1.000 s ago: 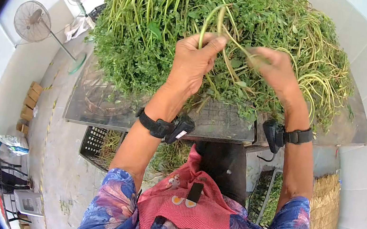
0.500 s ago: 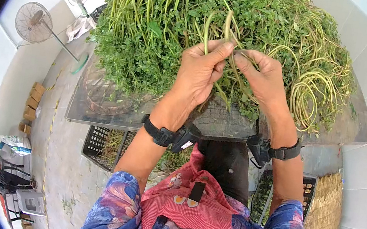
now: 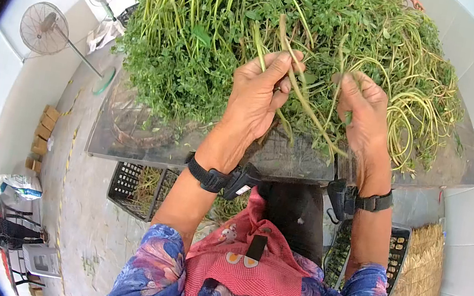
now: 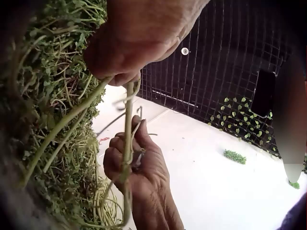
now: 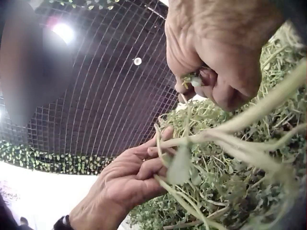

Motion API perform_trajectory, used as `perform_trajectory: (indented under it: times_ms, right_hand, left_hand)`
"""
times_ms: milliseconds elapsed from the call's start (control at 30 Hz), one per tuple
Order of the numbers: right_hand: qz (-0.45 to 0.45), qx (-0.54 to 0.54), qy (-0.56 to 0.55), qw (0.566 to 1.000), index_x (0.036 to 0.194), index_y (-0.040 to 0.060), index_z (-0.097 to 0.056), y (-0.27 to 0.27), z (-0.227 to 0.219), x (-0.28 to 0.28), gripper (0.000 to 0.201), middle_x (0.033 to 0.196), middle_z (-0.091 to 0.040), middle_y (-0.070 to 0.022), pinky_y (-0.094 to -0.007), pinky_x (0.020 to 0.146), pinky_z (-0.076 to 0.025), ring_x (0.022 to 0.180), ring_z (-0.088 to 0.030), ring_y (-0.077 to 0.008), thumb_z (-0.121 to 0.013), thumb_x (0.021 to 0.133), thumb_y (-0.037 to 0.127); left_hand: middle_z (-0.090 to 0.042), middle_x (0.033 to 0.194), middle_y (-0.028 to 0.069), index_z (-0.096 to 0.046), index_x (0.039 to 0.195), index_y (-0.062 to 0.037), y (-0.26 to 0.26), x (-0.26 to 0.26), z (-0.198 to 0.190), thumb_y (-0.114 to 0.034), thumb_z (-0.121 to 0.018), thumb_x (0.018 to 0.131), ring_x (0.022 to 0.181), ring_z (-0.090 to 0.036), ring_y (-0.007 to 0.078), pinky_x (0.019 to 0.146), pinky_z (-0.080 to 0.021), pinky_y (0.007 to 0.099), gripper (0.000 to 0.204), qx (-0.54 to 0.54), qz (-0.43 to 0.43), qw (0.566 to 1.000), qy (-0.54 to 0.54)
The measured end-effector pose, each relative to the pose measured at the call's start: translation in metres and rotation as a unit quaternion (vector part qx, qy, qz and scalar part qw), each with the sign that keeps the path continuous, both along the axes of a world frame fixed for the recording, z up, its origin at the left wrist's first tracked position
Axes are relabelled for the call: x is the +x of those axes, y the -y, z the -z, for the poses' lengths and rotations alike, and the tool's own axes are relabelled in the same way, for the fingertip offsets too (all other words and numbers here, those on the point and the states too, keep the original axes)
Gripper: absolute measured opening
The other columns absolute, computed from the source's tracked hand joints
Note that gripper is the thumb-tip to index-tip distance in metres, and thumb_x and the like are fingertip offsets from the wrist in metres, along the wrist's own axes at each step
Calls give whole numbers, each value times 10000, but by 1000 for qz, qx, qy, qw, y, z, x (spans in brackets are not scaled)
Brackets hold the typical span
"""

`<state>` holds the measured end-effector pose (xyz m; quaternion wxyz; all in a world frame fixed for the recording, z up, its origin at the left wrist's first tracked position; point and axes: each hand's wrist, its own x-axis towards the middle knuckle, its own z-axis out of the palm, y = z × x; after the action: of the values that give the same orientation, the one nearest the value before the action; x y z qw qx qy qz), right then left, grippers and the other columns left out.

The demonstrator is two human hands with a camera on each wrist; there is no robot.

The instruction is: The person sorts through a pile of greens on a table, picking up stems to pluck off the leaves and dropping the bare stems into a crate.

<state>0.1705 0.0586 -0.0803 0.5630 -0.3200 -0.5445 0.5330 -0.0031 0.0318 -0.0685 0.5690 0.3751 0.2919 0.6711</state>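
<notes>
A large heap of leafy green stems [image 3: 181, 71] covers the table, the hands held over its near side. My left hand [image 3: 255, 92] pinches a few pale green stems between thumb and fingers; one long stem [image 3: 314, 118] slants down to the right from it. To the right, my right hand [image 3: 367, 110] pinches a thin stem [image 3: 334, 92] between thumb and fingertips. A bit of green leaf [image 5: 194, 80] shows in its curled fingers in the right wrist view. The left wrist view shows a thick stem [image 4: 62, 125] hanging from the left fingers.
The dark tabletop's edge [image 3: 210, 157] runs in front of the body. Beneath are black crates [image 3: 122, 189] with greens. Coiled yellowish stems [image 3: 404, 128] lie on the heap's right side. Two fans [image 3: 45, 29] stand at left. Another person's hand [image 3: 418, 3] shows at the far right.
My hands came together at the stems, then the right hand moved away to the right with a thin stem. A stem in my left hand now slants across to the right.
</notes>
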Motion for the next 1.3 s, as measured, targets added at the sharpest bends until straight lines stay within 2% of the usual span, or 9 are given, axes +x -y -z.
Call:
perform_trajectory:
  times_ms: [167, 267, 433, 500, 700, 967, 1100, 1167, 1300]
  right_hand:
    - [-64, -66, -62, 994, 900, 12, -640, -3, 3, 4, 269, 646, -541, 49, -190, 471, -274, 523, -376, -26, -640, 842, 275]
    - [-73, 3, 56, 996, 849, 15, -637, 0, 1, -4, 243, 703, -554, 38, -202, 527, -313, 594, -419, -44, -631, 846, 258]
    - [-44, 86, 94, 991, 842, 29, -638, -3, 8, -11, 246, 679, -533, 44, -214, 507, -317, 567, -403, -41, -616, 862, 272]
    - [11, -25, -28, 999, 842, 53, -615, -8, 16, -4, 207, 612, -462, 57, -217, 478, -320, 535, -378, -37, -585, 887, 252]
    - [-193, -156, -203, 947, 791, 74, -456, -2, 17, 15, 220, 657, -465, -19, -145, 334, -230, 428, -337, -42, -524, 920, 238]
    - [-185, -130, -74, 971, 1081, 22, -596, 9, 26, 12, 291, 704, -516, 49, -142, 397, -274, 481, -367, -17, -587, 885, 237]
    - [-171, -87, -5, 981, 1023, 38, -634, 20, 19, 6, 263, 747, -554, 65, -171, 425, -284, 520, -380, -9, -617, 864, 246]
    - [-121, -9, 124, 985, 939, 41, -662, 19, 25, 5, 228, 731, -561, 73, -185, 445, -286, 546, -387, -5, -642, 844, 247]
    - [-118, -52, 170, 977, 846, 30, -679, 26, 26, 7, 180, 672, -551, 74, -189, 486, -319, 580, -412, -9, -649, 826, 206]
  left_hand:
    - [-545, 678, -15, -622, 966, 12, -1, 9, 2, -181, -604, 877, 524, -430, 9, 378, -266, 139, 213, -6, 25, 1000, -8]
    - [-546, 676, -20, -627, 942, 4, 0, 10, 2, -161, -612, 869, 515, -435, 5, 378, -282, 133, 182, -13, 67, 996, -64]
    - [-539, 666, -24, -616, 916, -2, -1, 8, 5, -163, -623, 860, 493, -427, 8, 370, -279, 116, 171, -25, 51, 996, -66]
    - [-545, 669, -18, -628, 875, -16, -1, 2, 5, -163, -635, 852, 488, -422, 9, 382, -302, 127, 150, -24, 30, 999, -22]
    - [-553, 675, 1, -600, 868, -23, -5, -7, 7, -189, -611, 871, 523, -428, 27, 370, -272, 131, 167, -23, 34, 999, 4]
    - [-557, 675, 16, -590, 886, -12, -2, -5, 11, -185, -571, 896, 509, -413, 31, 351, -253, 134, 175, -38, 65, 997, 36]
    - [-557, 676, 15, -590, 889, -9, -3, -4, 12, -193, -572, 896, 507, -411, 33, 351, -254, 134, 185, -28, 61, 997, 35]
    - [-557, 679, 14, -591, 895, -13, -3, -4, 12, -195, -572, 896, 508, -413, 34, 360, -261, 134, 183, -28, 48, 998, 27]
    - [-571, 665, 20, -582, 942, 3, -2, -5, 13, -174, -581, 885, 503, -422, 44, 344, -257, 146, 186, -26, 33, 999, 33]
